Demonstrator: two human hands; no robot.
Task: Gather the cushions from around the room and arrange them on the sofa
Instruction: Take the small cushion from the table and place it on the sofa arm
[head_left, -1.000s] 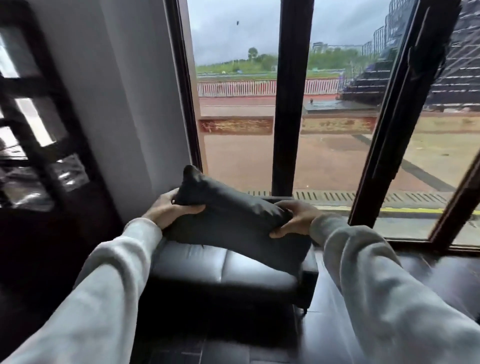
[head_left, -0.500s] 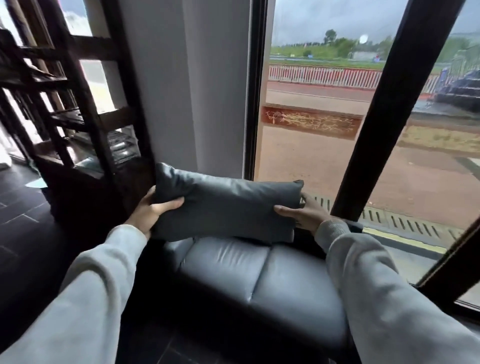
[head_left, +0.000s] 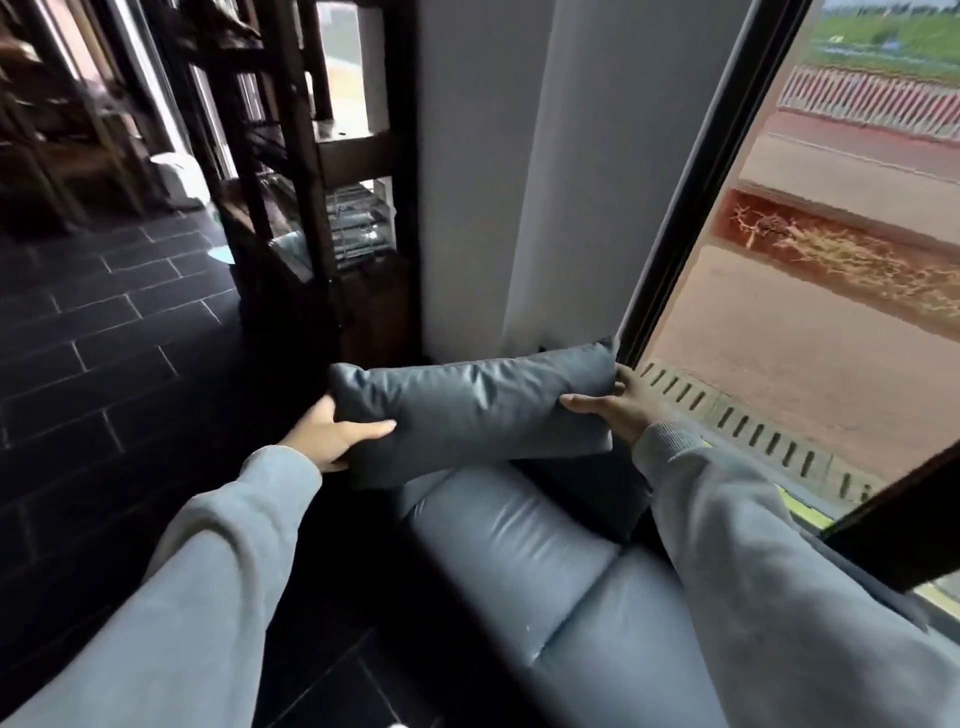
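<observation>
1. I am holding a grey-blue cushion (head_left: 470, 410) by its two short ends, one hand at each, so my hands are well apart with the cushion stretched between them.
2. My left hand (head_left: 332, 436) is clamping the left end, with the thumb lying across the front face and the fingers going round behind (they are hidden, so I cannot tell how far they are reaching).
3. My right hand (head_left: 618, 410) is gripping the right end, the thumb pressing on the front and the other fingers wrapping the far edge near the window frame (head_left: 691, 208).
4. The cushion is lying lengthwise and roughly level, just above the far end of the sofa (head_left: 519, 540), whose padded grey-blue seat is running toward me under my right sleeve (head_left: 779, 561).
5. I cannot tell whether the cushion's lower edge is touching the seat or hanging just clear of it.
6. Behind the cushion a pale wall (head_left: 519, 182) is standing, with a dark wooden shelf unit (head_left: 291, 182) to its left and dark floor tiles (head_left: 104, 322) spreading beyond that.
</observation>
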